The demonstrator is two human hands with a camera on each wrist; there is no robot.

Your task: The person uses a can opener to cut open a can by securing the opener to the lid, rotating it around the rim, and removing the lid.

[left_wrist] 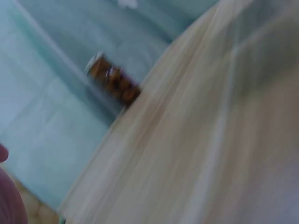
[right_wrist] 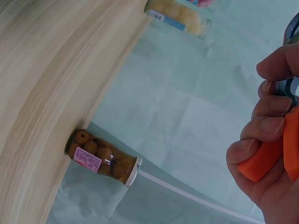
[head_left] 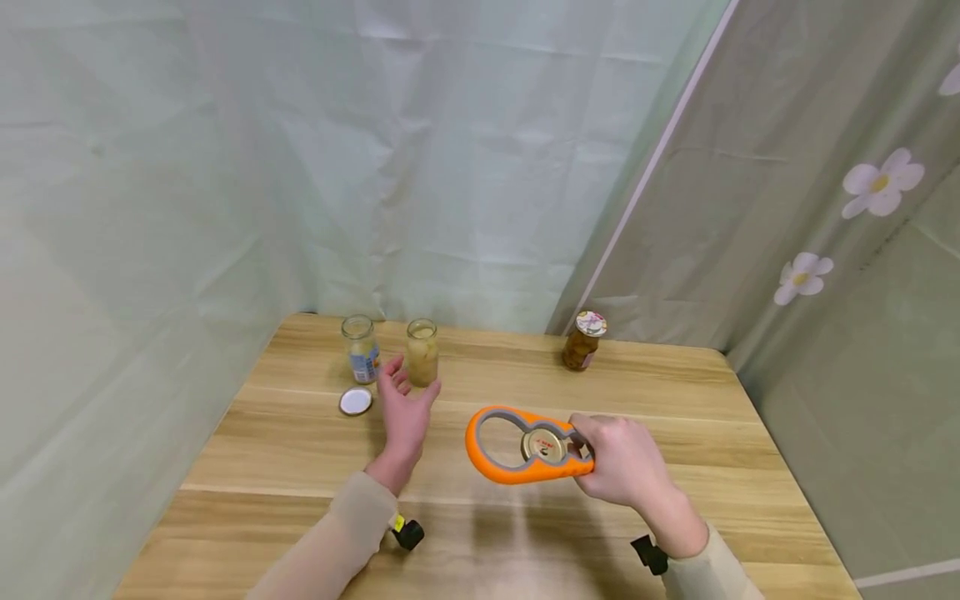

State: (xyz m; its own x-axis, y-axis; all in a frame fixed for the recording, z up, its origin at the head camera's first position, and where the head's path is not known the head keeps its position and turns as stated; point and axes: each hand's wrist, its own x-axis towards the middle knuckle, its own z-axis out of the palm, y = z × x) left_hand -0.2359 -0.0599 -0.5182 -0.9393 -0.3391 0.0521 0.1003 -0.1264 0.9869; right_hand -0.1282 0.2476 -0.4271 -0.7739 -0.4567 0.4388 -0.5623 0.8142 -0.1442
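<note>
My right hand (head_left: pixel 622 458) grips the handle end of an orange and grey jar opener (head_left: pixel 487 467). A gold lid with red print (head_left: pixel 543 447) sits in the opener's middle ring. In the right wrist view, the curled fingers (right_wrist: pixel 268 128) wrap the orange handle. My left hand (head_left: pixel 405 417) is just in front of an open glass jar of pale pieces (head_left: pixel 423 358), thumb and fingers spread; whether it touches the glass is unclear. Left of that jar stands another open jar with a blue label (head_left: pixel 363 358). A white-sided lid (head_left: pixel 356 401) lies flat in front of it.
A capped jar of brown fruit (head_left: pixel 579 346) stands near the table's back right. The wooden table (head_left: pixel 300 450) ends at a pale curtain (head_left: pixel 420 167) behind and at both sides. The left wrist view is blurred.
</note>
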